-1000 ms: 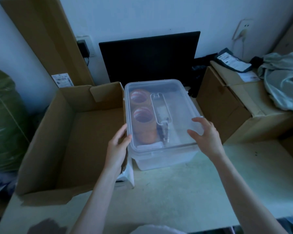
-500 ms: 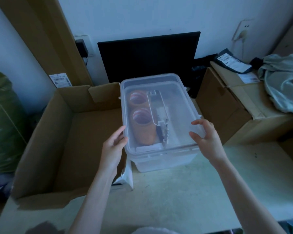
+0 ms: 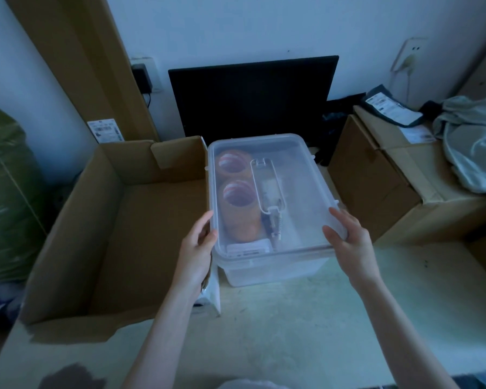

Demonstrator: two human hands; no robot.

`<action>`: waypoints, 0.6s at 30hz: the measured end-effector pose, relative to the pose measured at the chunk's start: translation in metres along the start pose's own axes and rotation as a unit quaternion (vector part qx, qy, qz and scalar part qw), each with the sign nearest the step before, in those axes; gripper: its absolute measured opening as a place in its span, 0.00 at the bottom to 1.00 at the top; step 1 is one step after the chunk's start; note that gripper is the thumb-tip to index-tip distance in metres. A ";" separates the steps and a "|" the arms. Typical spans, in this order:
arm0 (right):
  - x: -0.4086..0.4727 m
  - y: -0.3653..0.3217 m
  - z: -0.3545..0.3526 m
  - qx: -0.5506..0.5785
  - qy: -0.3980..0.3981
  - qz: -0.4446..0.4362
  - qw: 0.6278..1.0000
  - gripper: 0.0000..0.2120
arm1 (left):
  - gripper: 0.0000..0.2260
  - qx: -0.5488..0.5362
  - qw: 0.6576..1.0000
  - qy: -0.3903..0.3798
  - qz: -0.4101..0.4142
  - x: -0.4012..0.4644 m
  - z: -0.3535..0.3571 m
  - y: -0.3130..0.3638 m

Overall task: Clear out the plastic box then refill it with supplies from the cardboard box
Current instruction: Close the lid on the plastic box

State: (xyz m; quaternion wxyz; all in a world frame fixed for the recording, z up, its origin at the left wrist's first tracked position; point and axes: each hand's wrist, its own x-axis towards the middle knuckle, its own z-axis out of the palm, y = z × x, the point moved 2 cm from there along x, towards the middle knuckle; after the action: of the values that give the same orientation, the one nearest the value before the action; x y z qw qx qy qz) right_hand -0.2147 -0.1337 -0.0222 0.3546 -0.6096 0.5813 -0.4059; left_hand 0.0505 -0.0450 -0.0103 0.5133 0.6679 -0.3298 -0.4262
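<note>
Dim room, pale desk (image 3: 306, 332) against a white wall. Plastic box (image 3: 270, 209), lid on, tape rolls (image 3: 237, 197) inside, beside open cardboard box (image 3: 118, 226). Left hand (image 3: 198, 248) and right hand (image 3: 348, 237) gripping the lid's near corners.

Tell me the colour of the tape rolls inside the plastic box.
Orange-brown, seen through the clear lid in the head view: tape rolls.

- Lid (image 3: 286, 189) of plastic box (image 3: 275, 272) raised from a second ago, its near edge now lifted clear of the rim.
- Left hand (image 3: 197, 248) shifted lower along the lid's left edge.
- Right hand (image 3: 348, 242) slid nearer the lid's near right corner, gripping.
</note>
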 end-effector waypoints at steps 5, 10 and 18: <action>-0.002 0.000 0.000 -0.003 0.011 -0.001 1.000 0.20 | 0.17 0.007 1.000 0.002 0.004 0.001 0.000 -0.003; -0.007 -0.004 0.003 -0.040 0.021 -0.022 0.999 0.16 | 0.16 0.037 0.999 0.015 0.013 0.004 -0.002 -0.003; -0.006 0.004 -0.001 0.024 0.013 -0.006 1.000 0.17 | 0.17 0.056 0.998 0.011 0.031 0.005 -0.003 -0.006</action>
State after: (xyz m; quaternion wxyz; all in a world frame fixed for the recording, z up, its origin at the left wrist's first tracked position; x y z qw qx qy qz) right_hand -0.2171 -0.1279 -0.0259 0.3591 -0.5989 0.5726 -0.4295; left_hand 0.0550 -0.0466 -0.0173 0.4921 0.6894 -0.3681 -0.3835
